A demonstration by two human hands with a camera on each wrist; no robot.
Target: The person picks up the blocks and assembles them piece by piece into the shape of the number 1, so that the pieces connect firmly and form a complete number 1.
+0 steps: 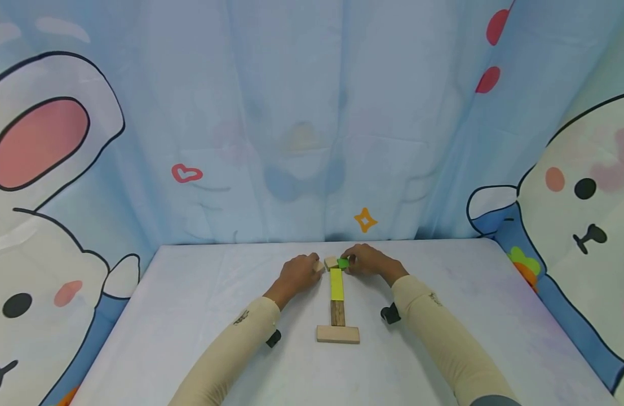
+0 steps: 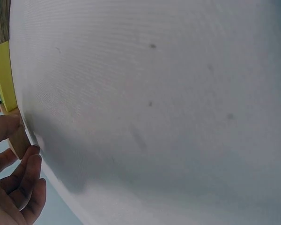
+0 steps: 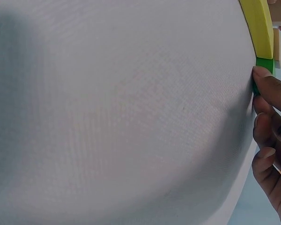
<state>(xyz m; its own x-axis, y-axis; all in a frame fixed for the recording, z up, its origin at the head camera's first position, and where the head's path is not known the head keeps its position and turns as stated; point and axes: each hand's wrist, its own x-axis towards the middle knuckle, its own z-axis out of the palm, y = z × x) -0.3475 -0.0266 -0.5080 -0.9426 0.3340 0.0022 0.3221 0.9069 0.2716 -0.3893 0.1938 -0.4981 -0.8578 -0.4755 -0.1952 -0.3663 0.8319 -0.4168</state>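
My left hand (image 1: 300, 272) pinches a plain wooden block (image 2: 19, 142) between thumb and fingers, just left of the top of a line of blocks. On the other side, my right hand (image 1: 366, 260) pinches a green block (image 3: 264, 64) at the end of the yellow block (image 1: 336, 285). Between the two hands lies another pale wooden block (image 1: 331, 263), beside the green one. Below the yellow block a dark-grained brown block (image 1: 337, 313) continues the line, and a wide pale block (image 1: 338, 334) lies crosswise at its near end.
A white cloth covers the table (image 1: 230, 327). Behind its far edge hangs a blue curtain (image 1: 291, 113) printed with cartoon animals. A small black device (image 1: 390, 313) sits at the right wrist, and another (image 1: 273, 338) at the left.
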